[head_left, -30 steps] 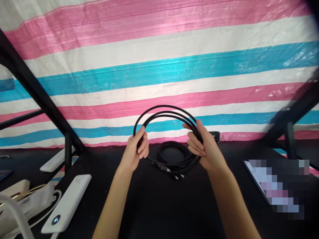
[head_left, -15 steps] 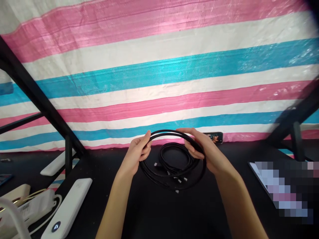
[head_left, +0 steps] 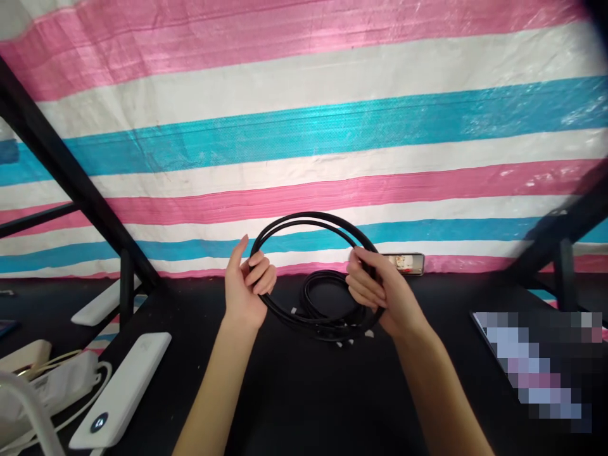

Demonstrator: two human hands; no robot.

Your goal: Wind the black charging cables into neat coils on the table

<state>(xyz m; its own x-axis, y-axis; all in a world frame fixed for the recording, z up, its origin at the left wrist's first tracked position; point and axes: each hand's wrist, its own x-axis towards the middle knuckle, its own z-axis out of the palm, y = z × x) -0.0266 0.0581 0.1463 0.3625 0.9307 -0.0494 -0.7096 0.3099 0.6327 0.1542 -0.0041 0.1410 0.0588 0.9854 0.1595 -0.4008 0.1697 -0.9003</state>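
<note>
A coil of black cable (head_left: 308, 221) is held up on edge over the black table (head_left: 304, 392). My left hand (head_left: 246, 285) grips the coil's left side with curled fingers. My right hand (head_left: 380, 292) is closed round its right side. The lower arc of the loop hangs close to the table, with small plug ends showing at the bottom. A second, smaller coil of black cable (head_left: 327, 294) lies flat on the table just behind and between my hands.
A white power bank (head_left: 121, 391) lies at the front left, another white power bank (head_left: 99, 303) behind it, plus a white power strip with cords (head_left: 42, 386). A phone (head_left: 403, 263) leans against the striped tarp (head_left: 304, 126). A blurred tablet (head_left: 536, 361) lies right. Black frame bars (head_left: 71, 177) slant left.
The coil, tipped down flat towards the table half a second ago, is raised upright again. Both hands have shifted their hold slightly along the loop.
</note>
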